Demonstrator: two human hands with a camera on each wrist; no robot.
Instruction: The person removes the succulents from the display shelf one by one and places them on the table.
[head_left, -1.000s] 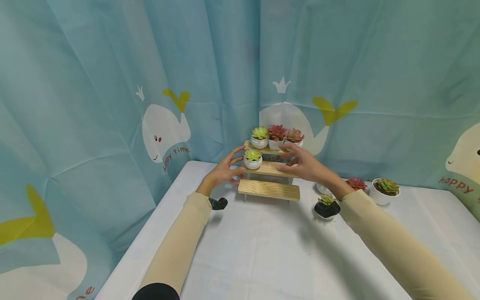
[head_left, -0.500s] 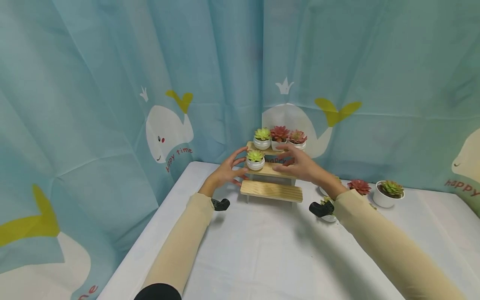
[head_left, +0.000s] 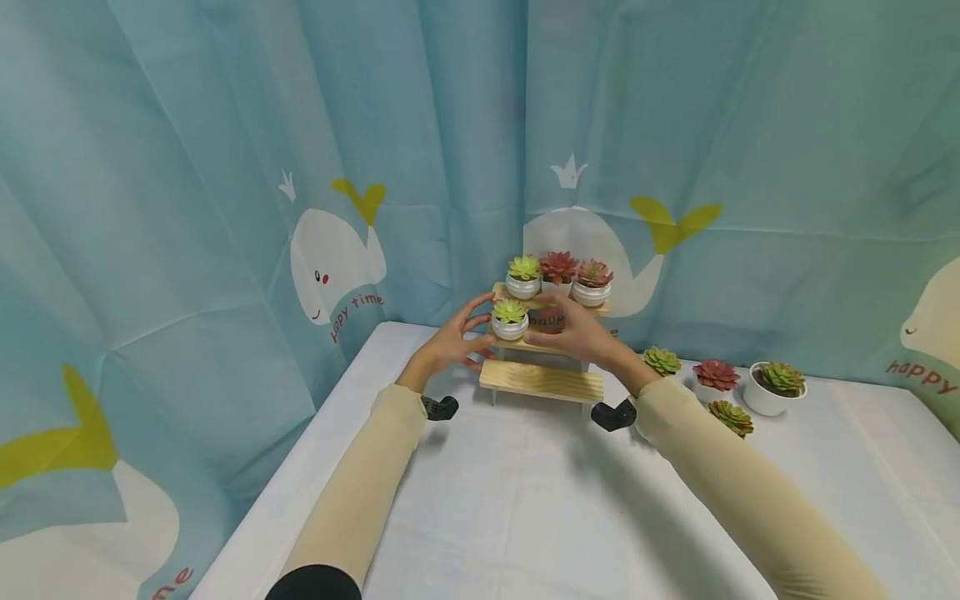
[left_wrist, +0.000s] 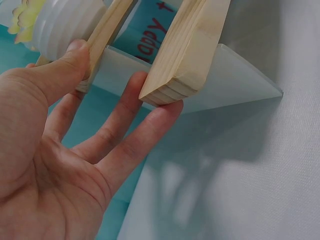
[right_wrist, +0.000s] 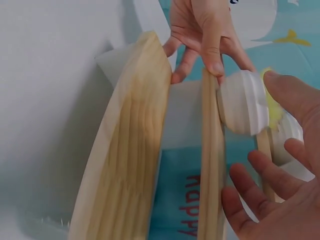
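Observation:
A three-tier wooden stand [head_left: 542, 381] is at the back of the table. On its middle board sits a small white pot with a yellow-green succulent [head_left: 511, 323]. Three potted succulents line the top tier: a green one [head_left: 522, 283], a red one [head_left: 558, 265] and a pinkish one [head_left: 592, 287]. My left hand [head_left: 448, 340] holds the stand's left end, thumb on the middle board and two fingertips touching the lower board. My right hand [head_left: 579, 335] is at the right of the middle pot, fingers spread; the right wrist view shows its thumb [right_wrist: 292, 95] near the plant.
On the table [head_left: 480, 517] to the right stand more potted succulents: a green one [head_left: 662, 361], a red one [head_left: 716, 377], a larger green one [head_left: 772, 390] and another green one [head_left: 731, 418] partly behind my right sleeve. A blue curtain [head_left: 465, 125] hangs behind.
My right hand has moved left along the middle board to the green succulent's pot, uncovering the pinkish plant's pot above. My left hand has stayed at the stand's left end.

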